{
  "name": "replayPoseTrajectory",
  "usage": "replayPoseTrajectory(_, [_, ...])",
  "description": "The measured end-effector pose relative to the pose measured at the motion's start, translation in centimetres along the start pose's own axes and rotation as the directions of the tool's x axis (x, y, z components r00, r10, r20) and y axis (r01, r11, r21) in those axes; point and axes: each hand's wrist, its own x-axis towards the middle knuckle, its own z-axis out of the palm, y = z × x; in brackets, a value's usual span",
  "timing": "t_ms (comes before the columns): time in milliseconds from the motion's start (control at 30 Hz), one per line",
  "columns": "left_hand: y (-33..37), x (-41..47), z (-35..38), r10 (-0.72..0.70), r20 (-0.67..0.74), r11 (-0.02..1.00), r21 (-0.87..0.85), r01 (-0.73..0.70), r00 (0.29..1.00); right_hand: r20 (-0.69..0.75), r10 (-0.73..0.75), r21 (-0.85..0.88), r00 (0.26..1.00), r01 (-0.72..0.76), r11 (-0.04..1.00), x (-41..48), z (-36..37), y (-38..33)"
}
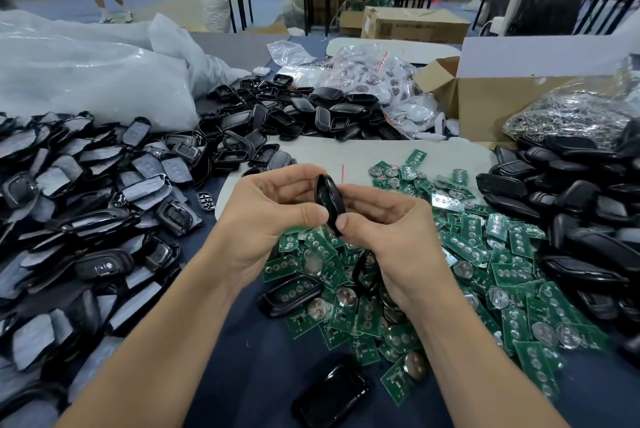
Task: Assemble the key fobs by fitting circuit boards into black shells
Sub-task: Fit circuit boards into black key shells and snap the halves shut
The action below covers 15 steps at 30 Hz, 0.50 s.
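A black key fob shell (328,199) is held edge-on between both hands above the table's middle. My left hand (266,216) pinches its left side with thumb and fingers. My right hand (384,230) grips its right side, thumb at the lower edge. Whether a board sits inside the held shell is hidden. Under my hands lies a heap of green circuit boards (478,289) with coin cells. A black shell (291,294) with a board in it rests at the heap's left edge. Another black shell (332,393) lies near the front.
Black fob halves with grey film (86,219) cover the left. Empty black shells (294,116) pile at the back centre, closed black fobs (571,206) at the right. Plastic bags (86,77), a cardboard box (502,95) and a bag of metal parts (571,112) stand behind.
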Motion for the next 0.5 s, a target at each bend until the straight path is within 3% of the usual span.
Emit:
replayPoseTrajectory(100, [-0.03, 0.06, -0.05, -0.015, -0.004, 1.0, 0.001, 0.015, 1.0, 0.039, 0.003, 0.01, 0.999, -0.004, 1.0, -0.01, -0.27, -0.07])
replayPoseTrajectory(300, [0.0, -0.28, 0.63, 0.07, -0.089, 0.988, 0.146, -0.056, 0.994, -0.002, -0.07, -0.165, 0.998, 0.069, 0.984, 0.11, -0.21, 0.17])
replayPoseTrajectory(500, [0.16, -0.43, 0.87, 0.132, -0.101, 0.96, 0.26, -0.102, 0.986, 0.027, -0.1, -0.144, 0.995, 0.102, 0.984, 0.35, -0.46, 0.22])
